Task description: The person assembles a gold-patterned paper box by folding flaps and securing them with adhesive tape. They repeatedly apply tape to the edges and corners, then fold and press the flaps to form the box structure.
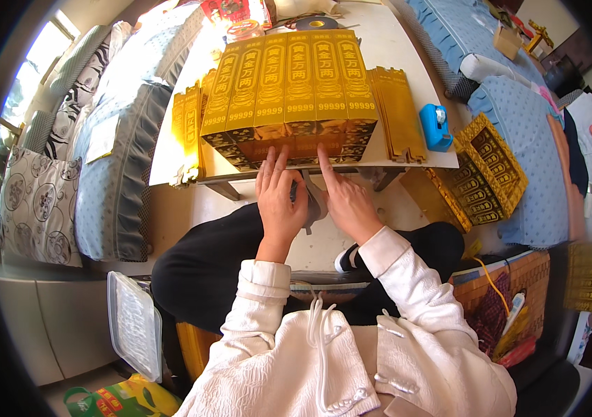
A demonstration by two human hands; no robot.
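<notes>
A row of several gold cartons [285, 83] with dark patterned ends stands side by side at the near edge of the white table. The fingertips of my left hand [281, 198] are against the lower front of the row, its fingers stretched out. Beside it, my right hand [351, 205] has its index finger extended to the same front face, the other fingers partly hidden. Neither hand visibly grips a carton. A grey object [315, 201] shows between the hands; its kind is unclear.
Flat gold card pieces [397, 115] lie right of the row, and more gold pieces [186, 132] lie left. A blue tape dispenser [436, 127] sits at the table's right edge. A large gold box [483, 174] stands lower right. Blue-covered seats [119, 167] flank the table.
</notes>
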